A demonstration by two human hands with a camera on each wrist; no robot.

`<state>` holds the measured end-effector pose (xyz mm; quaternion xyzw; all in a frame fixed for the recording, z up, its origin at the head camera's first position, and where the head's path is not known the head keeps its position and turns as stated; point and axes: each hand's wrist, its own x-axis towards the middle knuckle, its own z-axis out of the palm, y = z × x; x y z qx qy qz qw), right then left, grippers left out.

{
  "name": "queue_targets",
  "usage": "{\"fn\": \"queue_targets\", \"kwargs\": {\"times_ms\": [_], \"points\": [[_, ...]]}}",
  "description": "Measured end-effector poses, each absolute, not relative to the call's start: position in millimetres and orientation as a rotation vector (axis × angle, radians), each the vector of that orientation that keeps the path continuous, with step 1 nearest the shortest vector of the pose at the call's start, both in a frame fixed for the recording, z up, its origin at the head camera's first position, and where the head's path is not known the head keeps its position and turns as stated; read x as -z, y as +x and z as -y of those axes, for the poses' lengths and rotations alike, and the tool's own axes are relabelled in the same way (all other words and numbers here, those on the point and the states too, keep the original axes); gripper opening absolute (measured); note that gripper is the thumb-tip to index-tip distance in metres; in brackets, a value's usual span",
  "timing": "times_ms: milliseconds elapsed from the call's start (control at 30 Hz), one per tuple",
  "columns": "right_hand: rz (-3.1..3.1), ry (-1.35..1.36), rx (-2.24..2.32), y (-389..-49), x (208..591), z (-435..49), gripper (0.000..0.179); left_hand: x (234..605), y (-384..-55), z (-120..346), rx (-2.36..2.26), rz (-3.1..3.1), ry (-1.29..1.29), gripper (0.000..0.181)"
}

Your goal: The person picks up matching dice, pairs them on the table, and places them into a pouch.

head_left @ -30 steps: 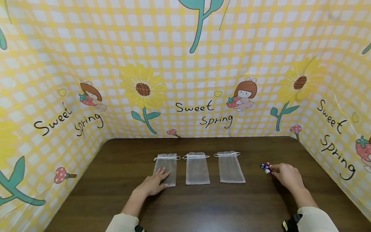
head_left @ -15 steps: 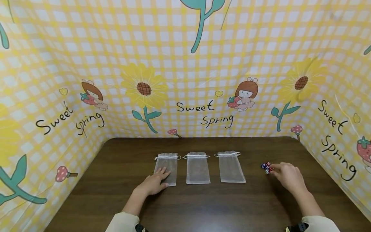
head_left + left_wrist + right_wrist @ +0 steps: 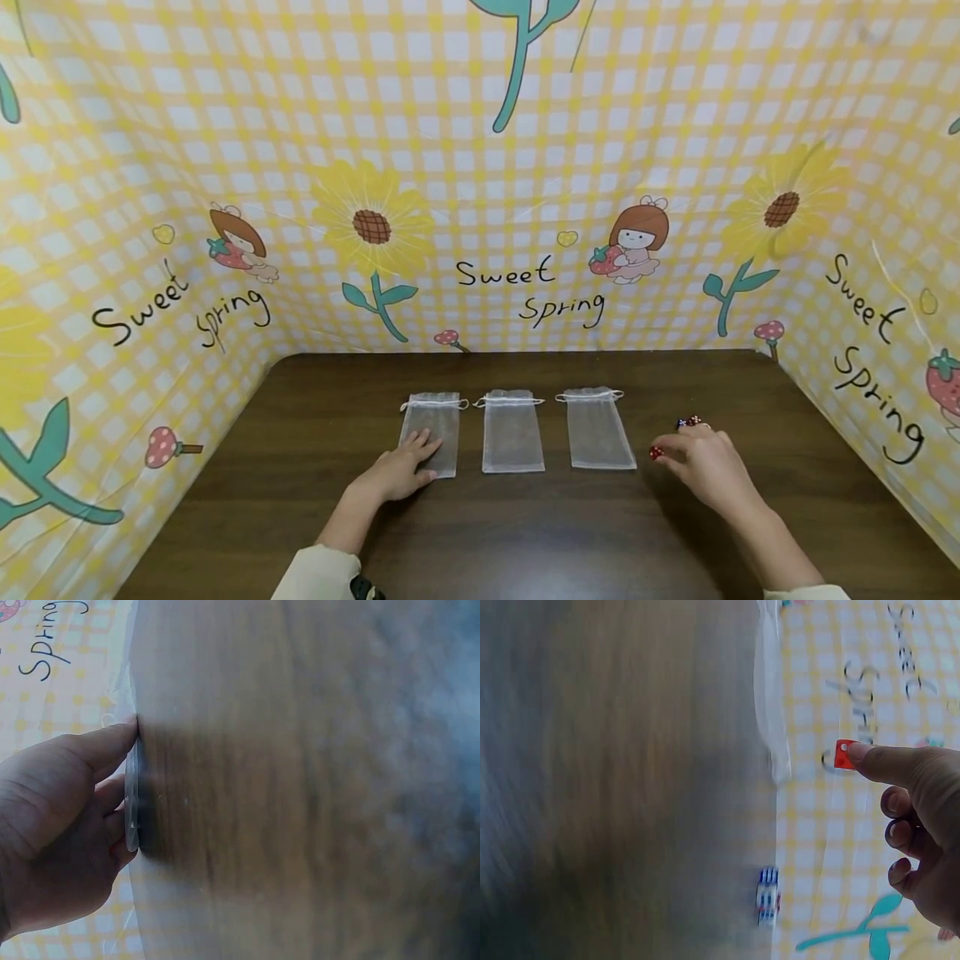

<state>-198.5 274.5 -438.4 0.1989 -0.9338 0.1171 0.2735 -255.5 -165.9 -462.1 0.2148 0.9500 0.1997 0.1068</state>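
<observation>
My right hand [image 3: 712,471] pinches a red die [image 3: 656,452] with white pips between thumb and fingertip. In the right wrist view the red die [image 3: 844,754] shows raised off the tabletop. Several other dice [image 3: 688,422], blue, red and white, lie on the table just behind that hand, partly hidden by it. My left hand [image 3: 401,468] rests with extended fingers on the lower part of the leftmost sheer white drawstring bag [image 3: 442,421]. The left wrist view shows this bag's edge [image 3: 132,802] beside the thumb and fingers.
A middle drawstring bag [image 3: 512,433] and a right one [image 3: 598,432] lie flat in a row with the first, drawstrings at the far end. The dark wooden table [image 3: 525,533] meets a yellow checked cloth [image 3: 510,200] at the back and sides.
My right hand has picked the red die from the cluster and moved left with it, towards the rightmost bag. The left hand stays on the leftmost bag.
</observation>
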Motion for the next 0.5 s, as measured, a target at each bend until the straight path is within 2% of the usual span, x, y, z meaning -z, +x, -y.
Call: {"fn": "queue_targets", "kwargs": {"times_ms": [500], "points": [[2.383, 0.902, -0.322, -178.9, 449.8, -214.4, 0.024, 465.2, -258.2, 167.3, -0.566, -2.791, 0.638, 0.053]]}}
